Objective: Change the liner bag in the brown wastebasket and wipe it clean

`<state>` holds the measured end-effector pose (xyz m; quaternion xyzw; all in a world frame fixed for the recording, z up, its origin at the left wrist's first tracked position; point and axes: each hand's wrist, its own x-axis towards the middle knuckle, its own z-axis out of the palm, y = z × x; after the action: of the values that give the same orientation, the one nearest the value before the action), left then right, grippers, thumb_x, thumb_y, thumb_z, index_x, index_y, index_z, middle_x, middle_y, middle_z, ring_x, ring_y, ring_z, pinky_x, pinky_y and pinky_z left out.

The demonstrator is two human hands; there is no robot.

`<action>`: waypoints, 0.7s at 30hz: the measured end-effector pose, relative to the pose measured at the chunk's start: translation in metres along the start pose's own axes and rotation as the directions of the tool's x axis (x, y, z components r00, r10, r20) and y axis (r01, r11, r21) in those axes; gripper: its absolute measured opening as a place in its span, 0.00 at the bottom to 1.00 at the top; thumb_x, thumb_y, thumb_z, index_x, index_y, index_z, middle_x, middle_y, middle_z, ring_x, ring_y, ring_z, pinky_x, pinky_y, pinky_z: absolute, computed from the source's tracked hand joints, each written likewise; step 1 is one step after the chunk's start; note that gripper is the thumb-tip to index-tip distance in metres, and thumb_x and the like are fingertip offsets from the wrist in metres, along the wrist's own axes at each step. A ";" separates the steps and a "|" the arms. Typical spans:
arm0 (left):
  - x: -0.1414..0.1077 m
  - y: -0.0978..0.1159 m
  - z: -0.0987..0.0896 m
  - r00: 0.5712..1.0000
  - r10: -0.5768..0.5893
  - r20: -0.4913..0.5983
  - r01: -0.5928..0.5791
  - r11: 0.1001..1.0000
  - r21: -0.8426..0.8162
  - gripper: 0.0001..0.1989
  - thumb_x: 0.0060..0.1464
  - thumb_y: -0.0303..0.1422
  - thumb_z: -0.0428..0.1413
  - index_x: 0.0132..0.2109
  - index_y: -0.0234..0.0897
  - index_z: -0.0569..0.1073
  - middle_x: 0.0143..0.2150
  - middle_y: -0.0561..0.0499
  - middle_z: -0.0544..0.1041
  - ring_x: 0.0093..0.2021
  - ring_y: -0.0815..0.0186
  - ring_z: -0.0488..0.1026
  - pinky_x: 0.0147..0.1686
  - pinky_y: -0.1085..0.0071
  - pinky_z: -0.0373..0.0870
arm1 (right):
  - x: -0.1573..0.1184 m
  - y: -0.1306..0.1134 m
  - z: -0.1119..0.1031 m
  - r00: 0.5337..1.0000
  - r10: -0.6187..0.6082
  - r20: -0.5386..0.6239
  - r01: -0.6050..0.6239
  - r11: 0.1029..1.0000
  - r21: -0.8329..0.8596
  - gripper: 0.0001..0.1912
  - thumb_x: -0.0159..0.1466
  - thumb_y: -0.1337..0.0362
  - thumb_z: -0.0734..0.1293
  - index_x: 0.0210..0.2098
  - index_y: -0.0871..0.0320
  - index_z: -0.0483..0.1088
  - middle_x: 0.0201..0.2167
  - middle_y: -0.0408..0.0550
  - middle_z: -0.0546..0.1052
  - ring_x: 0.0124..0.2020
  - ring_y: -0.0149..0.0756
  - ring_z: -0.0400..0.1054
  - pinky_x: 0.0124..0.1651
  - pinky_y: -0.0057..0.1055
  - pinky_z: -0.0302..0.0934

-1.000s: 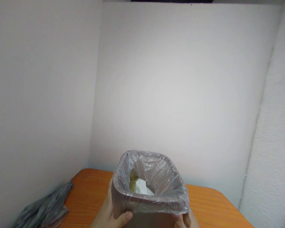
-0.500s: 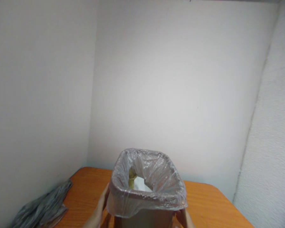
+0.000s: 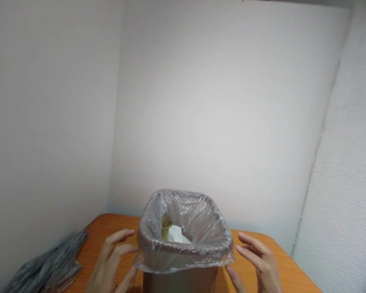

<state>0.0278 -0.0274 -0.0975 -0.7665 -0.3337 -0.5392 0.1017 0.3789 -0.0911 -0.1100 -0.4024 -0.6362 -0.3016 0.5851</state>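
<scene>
A brown trash bin [image 3: 179, 281] stands upright in front of me, lined with a clear plastic bag [image 3: 183, 257] whose edge is folded over the rim. Inside lie a white piece [image 3: 176, 234], perhaps paper, and something yellowish [image 3: 166, 228]. On the bin's left side, my left hand [image 3: 112, 260] has its fingers curved and apart, the tips close to the bag's hanging edge. Across from it, my right hand [image 3: 256, 262] is likewise open, fingers spread, just off the bag's right edge. Whether any fingertip touches the bag is hard to tell.
An orange-brown wooden table [image 3: 116, 223] carries the bin. A crumpled dark grey plastic bag [image 3: 49, 264] lies at the table's left edge, against the left wall [image 3: 49, 142]. A white wall [image 3: 183, 122] rises behind, and a rough white wall [image 3: 347, 183] borders the right.
Both hands have come away from the sides of the bin and opened, moving outward to left and right. The view has shifted slightly; the bin looks otherwise the same.
</scene>
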 end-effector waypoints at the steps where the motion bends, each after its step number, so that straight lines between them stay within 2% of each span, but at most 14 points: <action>1: 0.003 0.000 -0.003 1.000 0.024 0.009 -0.025 0.999 0.023 0.06 0.59 0.33 0.54 0.45 0.43 0.71 0.56 0.46 0.68 0.56 0.59 0.70 0.53 0.63 0.73 | 0.005 -0.003 -0.001 1.000 -0.019 0.015 0.019 1.000 0.004 0.17 0.61 0.70 0.69 0.49 0.52 0.68 0.53 0.55 0.68 0.50 0.44 0.67 0.46 0.41 0.68; 4: 0.012 -0.001 -0.011 0.995 0.099 0.024 -0.099 0.995 0.001 0.04 0.61 0.31 0.53 0.42 0.43 0.72 0.53 0.48 0.69 0.55 0.61 0.68 0.53 0.67 0.71 | 0.016 -0.006 -0.002 0.996 -0.080 0.039 0.080 0.997 0.005 0.13 0.62 0.74 0.67 0.42 0.49 0.72 0.52 0.50 0.68 0.49 0.41 0.66 0.46 0.38 0.65; 7: 0.025 -0.001 -0.020 0.991 0.122 0.058 -0.115 0.987 -0.109 0.04 0.62 0.31 0.51 0.41 0.43 0.70 0.48 0.48 0.72 0.52 0.61 0.68 0.51 0.68 0.70 | 0.023 -0.004 -0.003 0.994 -0.099 0.049 0.096 0.994 0.053 0.11 0.62 0.73 0.67 0.39 0.49 0.72 0.47 0.48 0.71 0.49 0.42 0.66 0.49 0.39 0.63; 10: 0.046 0.000 -0.029 0.983 0.097 0.154 -0.065 0.978 -0.196 0.03 0.63 0.33 0.50 0.40 0.43 0.68 0.40 0.50 0.73 0.46 0.61 0.70 0.47 0.69 0.69 | 0.037 -0.005 -0.005 0.992 -0.107 0.065 0.096 0.985 0.144 0.10 0.63 0.72 0.66 0.40 0.50 0.70 0.41 0.46 0.75 0.46 0.41 0.67 0.49 0.38 0.61; 12: 0.069 0.002 -0.033 0.975 0.035 0.221 0.010 0.980 -0.200 0.05 0.64 0.35 0.49 0.38 0.43 0.67 0.37 0.52 0.72 0.42 0.62 0.69 0.44 0.69 0.67 | 0.052 -0.008 -0.005 0.993 -0.077 0.094 0.061 0.984 0.165 0.09 0.64 0.71 0.66 0.40 0.50 0.69 0.36 0.43 0.76 0.44 0.39 0.67 0.48 0.36 0.59; 16: 0.126 -0.001 -0.033 0.958 -0.125 0.257 0.175 0.968 -0.182 0.10 0.62 0.42 0.51 0.36 0.41 0.66 0.33 0.55 0.69 0.36 0.64 0.67 0.39 0.70 0.64 | 0.091 -0.007 -0.001 0.971 0.108 0.214 -0.146 0.974 0.172 0.02 0.67 0.64 0.64 0.37 0.51 0.69 0.34 0.43 0.74 0.41 0.40 0.66 0.47 0.37 0.55; 18: 0.151 -0.011 -0.028 0.946 -0.162 0.280 0.244 0.926 -0.288 0.12 0.58 0.44 0.56 0.37 0.41 0.67 0.33 0.55 0.68 0.37 0.64 0.66 0.39 0.71 0.63 | 0.108 0.003 0.005 0.938 0.227 0.261 -0.279 0.943 0.181 0.06 0.67 0.58 0.64 0.35 0.52 0.69 0.35 0.45 0.75 0.41 0.40 0.66 0.48 0.38 0.55; 19: 0.161 -0.018 -0.025 0.929 -0.199 0.312 0.311 0.877 -0.365 0.13 0.56 0.45 0.57 0.38 0.41 0.68 0.35 0.55 0.69 0.39 0.64 0.67 0.41 0.71 0.63 | 0.115 0.010 0.009 0.907 0.309 0.285 -0.370 0.910 0.188 0.08 0.66 0.55 0.64 0.36 0.52 0.70 0.35 0.45 0.75 0.41 0.41 0.66 0.48 0.38 0.56; 21: 0.175 -0.035 -0.013 0.879 -0.282 0.385 0.451 0.755 -0.476 0.17 0.55 0.48 0.57 0.43 0.40 0.71 0.40 0.53 0.73 0.45 0.63 0.68 0.44 0.71 0.64 | 0.125 0.030 0.019 0.802 0.488 0.345 -0.570 0.799 0.194 0.13 0.63 0.51 0.65 0.38 0.53 0.71 0.38 0.47 0.77 0.43 0.42 0.67 0.50 0.37 0.57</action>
<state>0.0301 0.0624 0.0571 -0.7512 -0.3200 -0.5034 -0.2826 0.3961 -0.0405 0.0082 -0.5139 -0.6090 0.0310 0.6034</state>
